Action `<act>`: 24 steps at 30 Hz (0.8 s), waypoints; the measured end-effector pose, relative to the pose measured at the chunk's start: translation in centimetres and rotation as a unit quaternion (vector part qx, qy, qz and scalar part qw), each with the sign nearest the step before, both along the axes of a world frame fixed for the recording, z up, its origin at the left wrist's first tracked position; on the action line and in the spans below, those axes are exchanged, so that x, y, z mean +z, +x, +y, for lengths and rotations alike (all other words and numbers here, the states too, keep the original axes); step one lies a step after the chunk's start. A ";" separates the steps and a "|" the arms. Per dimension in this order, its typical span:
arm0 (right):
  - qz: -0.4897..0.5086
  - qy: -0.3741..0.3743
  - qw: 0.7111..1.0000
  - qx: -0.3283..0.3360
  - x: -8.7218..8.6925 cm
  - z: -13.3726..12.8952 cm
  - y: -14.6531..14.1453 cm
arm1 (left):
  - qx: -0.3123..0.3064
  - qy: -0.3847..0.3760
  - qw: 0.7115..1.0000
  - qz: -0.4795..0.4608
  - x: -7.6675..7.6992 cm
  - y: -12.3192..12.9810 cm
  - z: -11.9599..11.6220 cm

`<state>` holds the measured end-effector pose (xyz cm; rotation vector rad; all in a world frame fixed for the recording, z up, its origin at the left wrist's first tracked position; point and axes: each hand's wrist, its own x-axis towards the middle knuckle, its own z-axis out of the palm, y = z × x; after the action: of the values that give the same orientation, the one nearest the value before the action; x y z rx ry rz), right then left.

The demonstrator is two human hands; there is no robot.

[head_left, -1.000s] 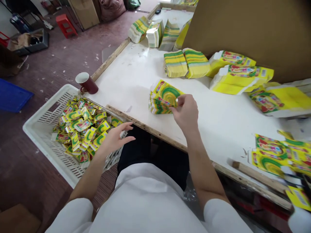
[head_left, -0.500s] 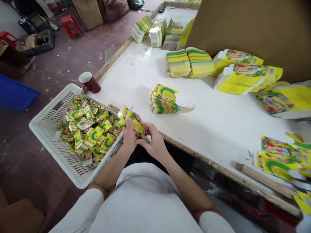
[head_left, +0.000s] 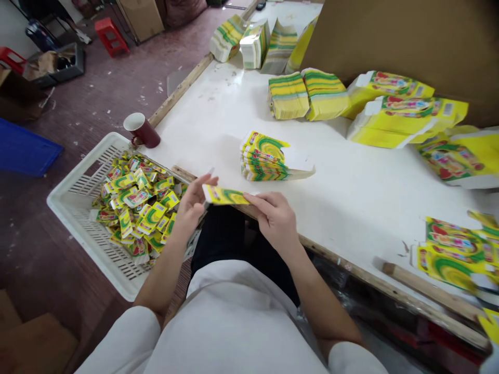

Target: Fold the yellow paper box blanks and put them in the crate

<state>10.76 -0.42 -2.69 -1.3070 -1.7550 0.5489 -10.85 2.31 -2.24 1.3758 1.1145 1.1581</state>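
Note:
A small yellow-and-green printed carton, looking flat, is pinched at its right end by my right hand above the table's front edge. My left hand is beside the carton's white left end, fingers apart and holding nothing. A white plastic basket to the left contains a heap of similar small cartons, partly behind my left hand. Beyond my hands, a fanned stack of flat cartons lies on the white table.
A maroon mug stands at the table's left edge, by the basket. Bundles of flat cartons line the back, near a large brown cardboard box. At right lie more cartons and a wooden strip.
My left hand has let go of the carton and moved left, its fingers opening. My right hand has shifted right, now alone gripping the carton, which has turned to lie nearly level.

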 end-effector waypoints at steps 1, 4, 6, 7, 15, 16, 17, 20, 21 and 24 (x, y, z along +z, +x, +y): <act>-0.035 0.015 0.999 -0.006 0.1 -0.1 0.1 | -0.039 0.023 0.998 0.050 1.0 -0.5 0.0; -0.086 0.049 0.994 0.050 0.3 -0.6 -0.1 | -0.130 0.067 0.958 0.245 2.8 -0.5 -0.4; -0.070 0.074 0.993 0.058 0.3 -0.9 -0.5 | -0.152 0.066 0.929 0.330 2.8 0.4 -0.8; -0.045 0.085 0.995 0.033 0.3 -1.1 -0.7 | -0.148 0.065 0.922 0.352 2.5 0.9 -1.0; 0.293 -0.201 0.932 0.068 -1.2 -0.7 -1.9 | -0.135 0.154 0.911 0.358 0.4 2.8 -2.7; 0.321 -0.235 0.914 0.082 -1.4 -0.6 -2.1 | -0.145 0.169 0.908 0.355 0.3 2.9 -2.7; 0.347 -0.258 0.897 0.089 -1.5 -0.5 -2.2 | -0.150 0.178 0.905 0.358 0.3 2.9 -2.8; 0.403 -0.289 0.863 0.099 -1.9 -0.4 -2.4 | -0.147 0.167 0.897 0.381 0.3 2.9 -2.7; 0.410 -0.292 0.858 0.104 -2.0 -0.3 -2.4 | -0.145 0.158 0.897 0.387 0.3 2.9 -2.7; 0.386 -0.256 0.880 0.103 -2.3 -0.5 -2.3 | -0.147 0.133 0.902 0.384 0.2 2.6 -2.4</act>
<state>8.41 -0.94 -4.95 -1.0040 -1.0946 1.5045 -8.27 -0.08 -2.07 2.2382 1.2337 0.5438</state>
